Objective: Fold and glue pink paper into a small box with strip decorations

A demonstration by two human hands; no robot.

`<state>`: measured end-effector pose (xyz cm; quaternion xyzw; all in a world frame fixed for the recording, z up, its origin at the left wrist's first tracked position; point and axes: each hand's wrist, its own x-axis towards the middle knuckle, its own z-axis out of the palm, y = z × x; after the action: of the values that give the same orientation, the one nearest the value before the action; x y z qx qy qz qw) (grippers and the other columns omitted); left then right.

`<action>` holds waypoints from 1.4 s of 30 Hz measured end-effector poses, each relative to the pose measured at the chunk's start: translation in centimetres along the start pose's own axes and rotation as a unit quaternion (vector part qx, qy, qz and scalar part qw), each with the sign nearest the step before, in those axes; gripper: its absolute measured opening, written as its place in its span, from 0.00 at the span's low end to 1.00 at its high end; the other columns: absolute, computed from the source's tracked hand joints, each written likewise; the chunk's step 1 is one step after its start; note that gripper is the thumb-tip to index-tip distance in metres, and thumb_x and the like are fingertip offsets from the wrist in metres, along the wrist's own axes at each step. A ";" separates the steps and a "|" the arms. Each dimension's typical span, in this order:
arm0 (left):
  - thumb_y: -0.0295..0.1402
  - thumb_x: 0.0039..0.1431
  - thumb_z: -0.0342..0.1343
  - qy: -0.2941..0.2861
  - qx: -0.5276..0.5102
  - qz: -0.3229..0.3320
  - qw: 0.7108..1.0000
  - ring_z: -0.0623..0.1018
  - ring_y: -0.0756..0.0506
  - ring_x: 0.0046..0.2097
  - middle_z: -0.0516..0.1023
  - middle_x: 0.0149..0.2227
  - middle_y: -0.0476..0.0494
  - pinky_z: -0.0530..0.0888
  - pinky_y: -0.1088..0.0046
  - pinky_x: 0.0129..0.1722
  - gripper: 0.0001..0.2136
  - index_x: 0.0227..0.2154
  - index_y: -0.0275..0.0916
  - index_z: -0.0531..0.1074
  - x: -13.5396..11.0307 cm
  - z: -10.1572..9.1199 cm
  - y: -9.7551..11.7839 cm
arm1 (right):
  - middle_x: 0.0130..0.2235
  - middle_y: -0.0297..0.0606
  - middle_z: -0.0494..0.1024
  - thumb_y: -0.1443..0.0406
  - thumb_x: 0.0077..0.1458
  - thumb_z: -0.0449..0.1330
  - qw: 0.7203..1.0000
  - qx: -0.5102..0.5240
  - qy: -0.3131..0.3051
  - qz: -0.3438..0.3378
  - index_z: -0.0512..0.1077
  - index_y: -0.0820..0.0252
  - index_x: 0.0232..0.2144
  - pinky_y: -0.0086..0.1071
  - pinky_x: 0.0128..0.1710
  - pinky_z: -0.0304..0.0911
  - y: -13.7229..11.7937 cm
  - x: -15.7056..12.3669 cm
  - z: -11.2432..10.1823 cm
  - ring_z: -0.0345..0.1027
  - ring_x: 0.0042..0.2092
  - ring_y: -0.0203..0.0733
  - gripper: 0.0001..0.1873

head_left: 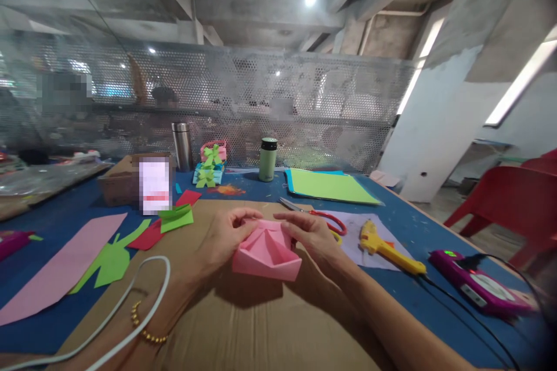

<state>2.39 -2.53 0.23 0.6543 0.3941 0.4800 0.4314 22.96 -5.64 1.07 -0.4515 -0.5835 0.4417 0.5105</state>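
A folded pink paper box is held between my two hands, above a brown cardboard sheet. My left hand grips its far left side, thumb on the paper. On the far right side, my right hand pinches the box's edge between thumb and fingers. The near side of the box stands up as a wall, and folded flaps rise inside it. Just beyond my right hand lie scissors with red handles, partly hidden by that hand.
A yellow glue gun lies on pale purple paper at right, its cord beside a magenta power strip. Green and pink paper pieces lie left. A phone, steel flask, green tumbler and paper stack stand or lie farther back.
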 end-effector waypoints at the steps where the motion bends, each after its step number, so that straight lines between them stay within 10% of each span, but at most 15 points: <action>1: 0.35 0.52 0.61 -0.013 0.007 0.003 1.000 0.77 0.46 0.34 0.83 0.36 0.40 0.71 0.74 0.31 0.12 0.38 0.36 0.82 0.0 0.0 -0.1 | 0.26 0.33 0.75 0.58 0.48 0.66 1.000 -0.020 -0.003 -0.012 0.81 0.59 0.38 0.30 0.28 0.58 0.1 0.1 0.0 0.62 0.27 0.34 0.16; 25: 0.32 0.50 0.58 -0.071 0.125 -0.012 0.989 0.75 0.47 0.33 0.81 0.30 0.42 0.69 0.73 0.32 0.10 0.30 0.33 0.82 0.3 0.0 1.4 | 0.28 0.38 0.78 0.43 0.48 0.62 0.985 -0.156 -0.074 0.032 0.82 0.58 0.40 0.30 0.26 0.62 1.4 1.1 -0.9 0.67 0.27 0.39 0.29; 42: 0.34 0.53 0.61 -0.124 0.133 0.006 0.983 0.74 0.49 0.33 0.78 0.28 0.46 0.65 0.76 0.31 0.09 0.30 0.34 0.81 -0.1 0.9 1.0 | 0.25 0.37 0.79 0.48 0.60 0.50 0.900 -0.393 -0.096 -0.161 0.79 0.55 0.29 0.30 0.27 0.63 2.8 1.6 -1.5 0.71 0.26 0.41 0.24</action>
<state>3.33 -3.13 1.02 0.7628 0.3938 0.3410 0.3832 24.53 -3.42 -1.27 -0.4707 -0.8204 0.1298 0.2976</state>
